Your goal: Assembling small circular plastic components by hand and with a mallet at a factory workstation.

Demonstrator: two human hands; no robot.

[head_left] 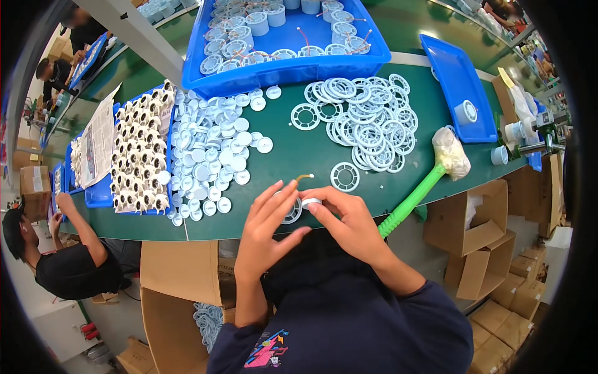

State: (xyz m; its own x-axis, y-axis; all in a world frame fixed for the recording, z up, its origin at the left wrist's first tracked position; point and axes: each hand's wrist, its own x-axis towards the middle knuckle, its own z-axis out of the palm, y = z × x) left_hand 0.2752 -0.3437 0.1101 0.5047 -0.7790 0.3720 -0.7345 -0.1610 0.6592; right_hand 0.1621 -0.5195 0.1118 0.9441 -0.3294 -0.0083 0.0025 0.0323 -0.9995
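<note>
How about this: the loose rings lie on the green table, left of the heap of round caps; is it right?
Not left: in the head view, the loose rings lie on the green table, right of the heap of round caps.

right hand [350, 223]: pinching white cap [311, 203] | left hand [263, 235]: at spoked part [293, 215] | beyond: blue crate [280, 74]

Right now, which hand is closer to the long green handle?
The right. The right hand is close by, just left of the lower end of the green handle; the left hand is farther left, on the other side of the right hand.
</note>
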